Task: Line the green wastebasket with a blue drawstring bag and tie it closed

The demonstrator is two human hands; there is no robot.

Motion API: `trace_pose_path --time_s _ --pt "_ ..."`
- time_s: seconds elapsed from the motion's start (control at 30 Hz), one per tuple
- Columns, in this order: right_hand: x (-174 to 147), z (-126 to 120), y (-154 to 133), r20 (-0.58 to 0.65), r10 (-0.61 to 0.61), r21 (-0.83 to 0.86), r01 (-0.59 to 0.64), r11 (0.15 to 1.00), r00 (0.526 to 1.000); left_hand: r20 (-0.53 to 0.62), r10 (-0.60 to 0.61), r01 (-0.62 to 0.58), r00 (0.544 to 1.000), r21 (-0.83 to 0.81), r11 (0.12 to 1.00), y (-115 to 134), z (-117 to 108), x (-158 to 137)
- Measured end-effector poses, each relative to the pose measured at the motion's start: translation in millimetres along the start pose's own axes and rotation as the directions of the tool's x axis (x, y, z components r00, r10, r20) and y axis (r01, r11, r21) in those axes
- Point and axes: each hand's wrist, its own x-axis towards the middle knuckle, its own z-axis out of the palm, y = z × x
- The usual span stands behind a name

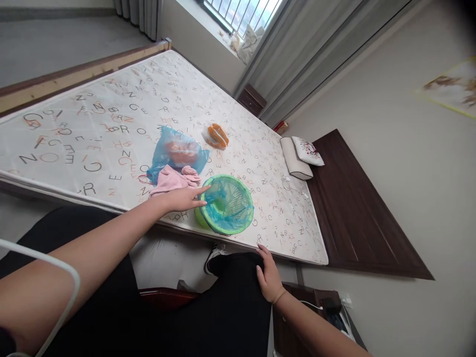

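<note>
Pale and printed with scattered letters, a mattress (92, 144) stretches away from the person's knees. Nearest, the right hand (269, 277) rests on a black-trousered knee (238, 277), fingers loosely apart and holding nothing. Ahead and to its left, well apart from it, a green basket (202, 218) lined with a thin blue bag (238, 218) stands on the mattress's near edge. The left hand (182, 199) extends to the basket's left rim, thumb and fingers apart; whether the fingertips press it is hard to tell. Just beyond that hand lie a pink cloth (169, 178), a filled blue plastic bag (182, 151), then an orange bundle (217, 136). Farther off are two pillows (295, 158) and a barred window (243, 15).
</note>
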Motion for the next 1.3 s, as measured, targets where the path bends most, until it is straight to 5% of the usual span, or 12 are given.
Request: trace_pose_path --time_s 1.3 --pt "-1 4 6 0.019 0.058 -0.010 -0.058 0.998 0.998 0.014 0.019 -0.018 1.000 -0.070 0.997 -12 12 5"
